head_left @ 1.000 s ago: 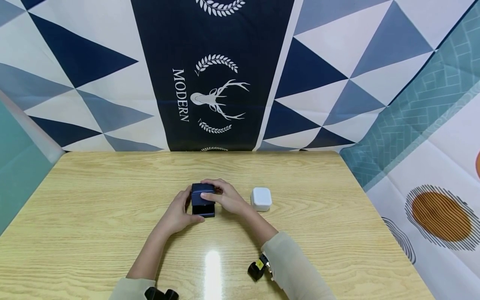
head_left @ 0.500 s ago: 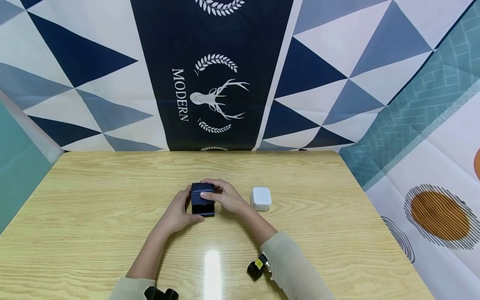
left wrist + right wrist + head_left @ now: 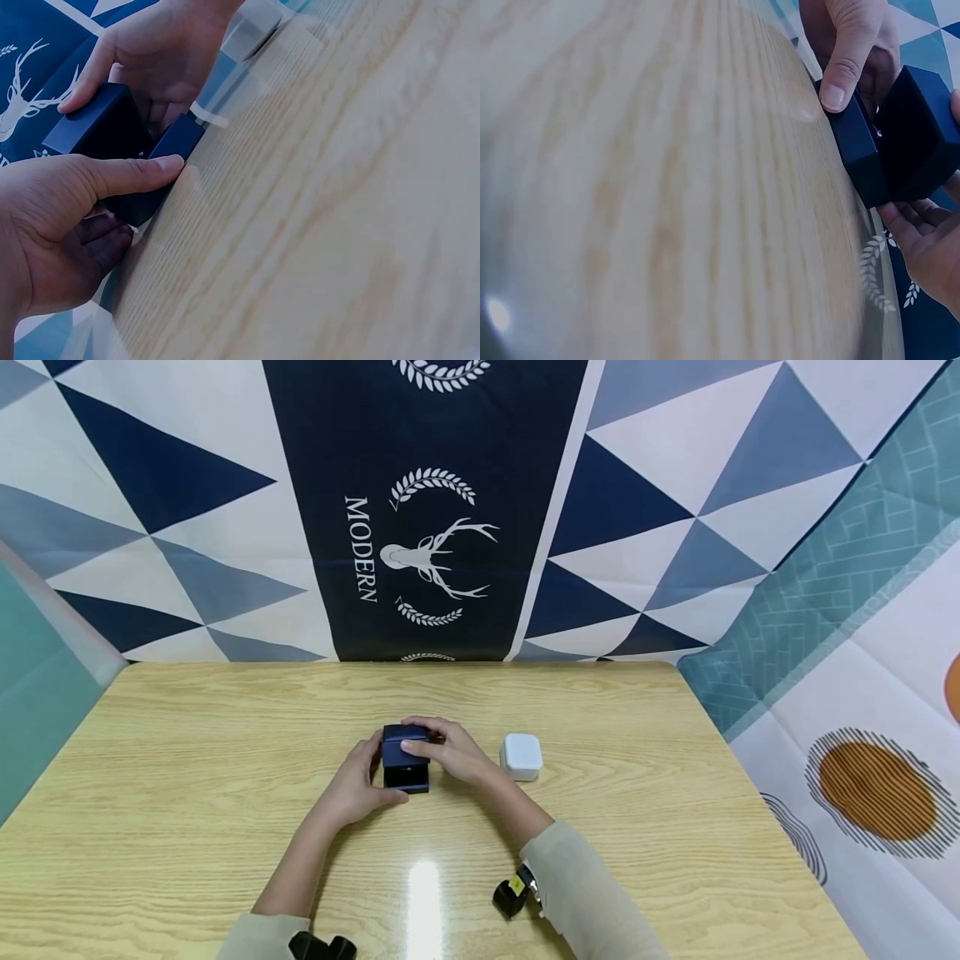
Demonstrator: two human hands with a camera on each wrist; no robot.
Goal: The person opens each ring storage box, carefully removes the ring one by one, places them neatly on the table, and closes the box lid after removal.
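Note:
A small dark blue hinged ring box [image 3: 395,756] sits on the table, its lid tilted partway up with a dark gap facing me. My left hand [image 3: 357,788] grips the lower part from the left, thumb along the front edge and fingers round the back. From the right, my right hand [image 3: 454,757] pinches the raised lid [image 3: 934,97], thumb on its outer face and other fingers lower at the side. In the right wrist view, a tiny bright speck [image 3: 878,132] shows between lid and base [image 3: 855,146]. The rest of the inside is in shadow.
A white rounded cube [image 3: 522,756] stands just right of my right hand. Wood-grain table [image 3: 225,760] spreads around, its far edge meeting a patterned cloth [image 3: 427,552]. Black wrist cameras [image 3: 510,899] sit by both sleeves.

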